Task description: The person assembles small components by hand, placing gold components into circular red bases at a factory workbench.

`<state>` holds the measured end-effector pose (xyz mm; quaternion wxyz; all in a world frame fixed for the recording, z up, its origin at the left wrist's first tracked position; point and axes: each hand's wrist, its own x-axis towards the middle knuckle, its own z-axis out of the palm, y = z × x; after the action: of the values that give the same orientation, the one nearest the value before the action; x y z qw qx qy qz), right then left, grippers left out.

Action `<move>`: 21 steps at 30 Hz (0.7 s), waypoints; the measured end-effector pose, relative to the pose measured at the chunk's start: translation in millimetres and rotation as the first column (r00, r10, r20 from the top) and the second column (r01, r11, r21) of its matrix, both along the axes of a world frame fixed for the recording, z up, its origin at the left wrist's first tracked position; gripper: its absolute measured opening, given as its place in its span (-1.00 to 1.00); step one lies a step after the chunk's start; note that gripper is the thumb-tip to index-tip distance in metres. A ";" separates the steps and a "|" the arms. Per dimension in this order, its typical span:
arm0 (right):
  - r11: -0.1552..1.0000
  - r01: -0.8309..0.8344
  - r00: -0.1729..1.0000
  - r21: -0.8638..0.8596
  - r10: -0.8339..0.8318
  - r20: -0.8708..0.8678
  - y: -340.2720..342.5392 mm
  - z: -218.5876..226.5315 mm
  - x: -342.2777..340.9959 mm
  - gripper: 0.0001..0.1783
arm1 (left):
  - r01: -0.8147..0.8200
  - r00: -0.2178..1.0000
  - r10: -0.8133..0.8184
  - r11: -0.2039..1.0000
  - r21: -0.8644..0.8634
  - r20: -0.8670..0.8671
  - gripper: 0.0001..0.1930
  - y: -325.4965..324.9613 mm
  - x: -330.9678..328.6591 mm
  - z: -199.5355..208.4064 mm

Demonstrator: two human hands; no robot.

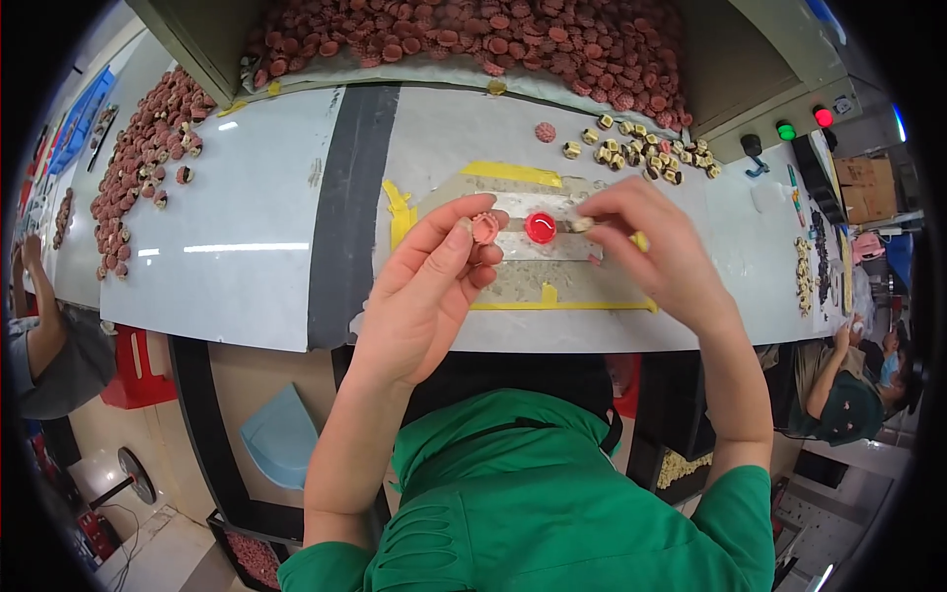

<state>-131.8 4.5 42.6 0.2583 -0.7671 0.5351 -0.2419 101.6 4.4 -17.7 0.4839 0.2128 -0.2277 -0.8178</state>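
Observation:
My left hand (431, 286) is closed on a small pink cup-shaped piece (484, 229), its hollow side showing between thumb and fingers. Just right of it, a round, shiny red fixture (541, 228) sits in a pale strip on the table. Beyond the fixture, my right hand (656, 242) pinches a small cream-and-dark piece (580, 225), blurred by motion. Similar cream-and-dark pieces (646, 148) lie in a loose scatter past my right hand. A single pink knobbly piece (545, 132) rests near them.
A large heap of pink cups (473, 39) fills an open-fronted bin at the back. Pink pieces with cream-and-dark parts (148, 163) are piled at the far left. Yellow tape (513, 174) borders the work area. Green and red buttons (804, 123) are at right. Other people sit at both sides.

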 end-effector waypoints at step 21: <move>0.978 -0.164 0.980 -0.125 0.147 -0.131 -17.3 -19.6 13.1 -0.78 | -0.073 0.993 0.086 0.986 -0.149 0.078 -0.69 6.8 -4.5 -1.4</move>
<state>-118.7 -12.8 23.0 0.1907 -0.8357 0.4704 -0.2097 97.0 11.2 -19.1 0.5205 0.2201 -0.2985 -0.7691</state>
